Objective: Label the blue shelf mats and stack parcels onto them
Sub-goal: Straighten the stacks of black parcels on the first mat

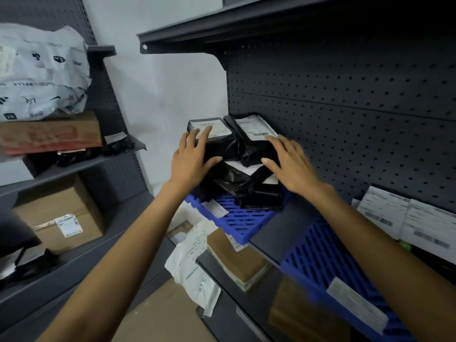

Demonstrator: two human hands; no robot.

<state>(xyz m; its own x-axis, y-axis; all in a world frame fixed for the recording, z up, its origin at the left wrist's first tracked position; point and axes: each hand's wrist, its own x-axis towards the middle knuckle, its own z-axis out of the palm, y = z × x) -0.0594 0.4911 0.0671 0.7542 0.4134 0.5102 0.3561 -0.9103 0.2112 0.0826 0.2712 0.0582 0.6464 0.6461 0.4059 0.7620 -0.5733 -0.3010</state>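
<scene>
A pile of black plastic parcels (237,178) with white shipping labels sits on a blue slatted shelf mat (243,219) on the dark metal shelf. A small white label (216,209) lies on that mat's near left edge. My left hand (191,157) rests flat on the left top parcel (217,144), fingers spread over its label. My right hand (288,164) lies on the right top parcel (254,137), thumb against its side. A second blue mat (328,265) lies nearer on the right and carries a white label (357,303).
White-labelled parcels (404,218) lean at the right of the same shelf. Below it lie brown boxes (237,257) and a white mailer (195,262). The left rack holds a cardboard box (59,213), a red-printed box (49,134) and a grey bag (42,72). A shelf board (222,28) overhangs.
</scene>
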